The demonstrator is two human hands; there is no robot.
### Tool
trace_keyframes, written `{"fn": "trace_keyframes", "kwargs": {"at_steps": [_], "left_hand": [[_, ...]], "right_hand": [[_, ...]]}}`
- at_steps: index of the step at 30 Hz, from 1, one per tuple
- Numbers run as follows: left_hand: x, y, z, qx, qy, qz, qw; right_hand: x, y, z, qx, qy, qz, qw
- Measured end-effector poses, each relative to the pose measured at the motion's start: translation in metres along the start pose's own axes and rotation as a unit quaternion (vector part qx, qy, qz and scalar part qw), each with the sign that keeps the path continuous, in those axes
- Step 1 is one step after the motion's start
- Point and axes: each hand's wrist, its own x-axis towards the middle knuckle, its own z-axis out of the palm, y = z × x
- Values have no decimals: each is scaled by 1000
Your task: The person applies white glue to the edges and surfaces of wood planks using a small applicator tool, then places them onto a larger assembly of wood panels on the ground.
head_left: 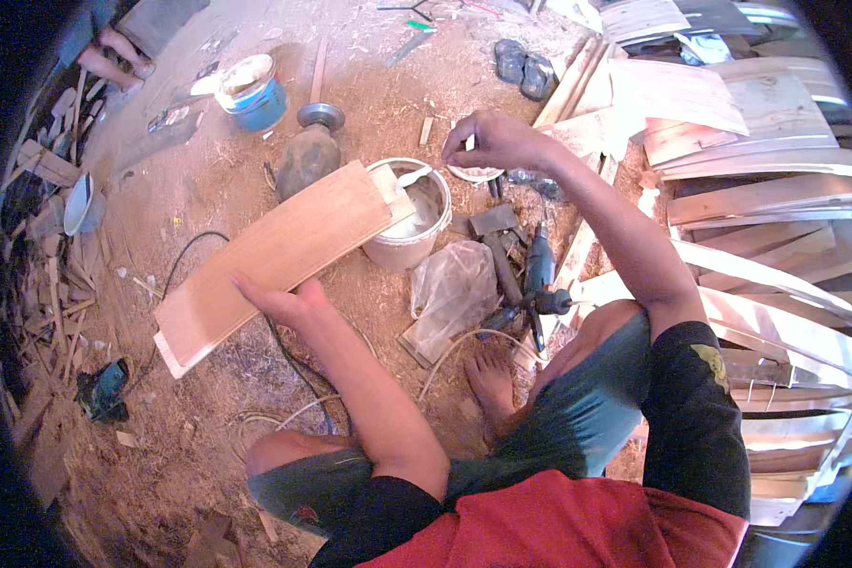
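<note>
My left hand (286, 305) grips a long flat wooden board (275, 256) by its lower edge, thumb across the face. The board is tilted up to the right and has a pale stepped tongue at each end. Its upper end covers part of a white bucket (409, 252) with whitish stuff inside. A small white-coated stick or brush (415, 177) shows over the bucket's mouth, beside the board's tongue. Beyond the bucket my right hand (499, 142) is raised with fingers pinched together. It hovers by a small white-rimmed tub (475, 173); what the fingers hold cannot be made out.
A clear plastic bag (454, 281), a hammer (502, 256) and a blue power drill (541, 260) lie before me. Beyond stand a blue pail (253, 99) and a sack-like bundle (310, 161). Stacked planks (767, 199) fill the right; wood scraps (52, 256) the left. Cables cross the floor.
</note>
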Motion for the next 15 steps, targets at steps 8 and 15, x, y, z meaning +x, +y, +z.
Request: {"fn": "trace_keyframes", "kwargs": {"at_steps": [8, 15], "left_hand": [[12, -9, -21, -25, 89, -74, 993], [17, -9, -26, -44, 73, -60, 995]], "right_hand": [[14, -12, 24, -58, 115, -82, 988], [18, -29, 53, -146, 182, -31, 972]]}}
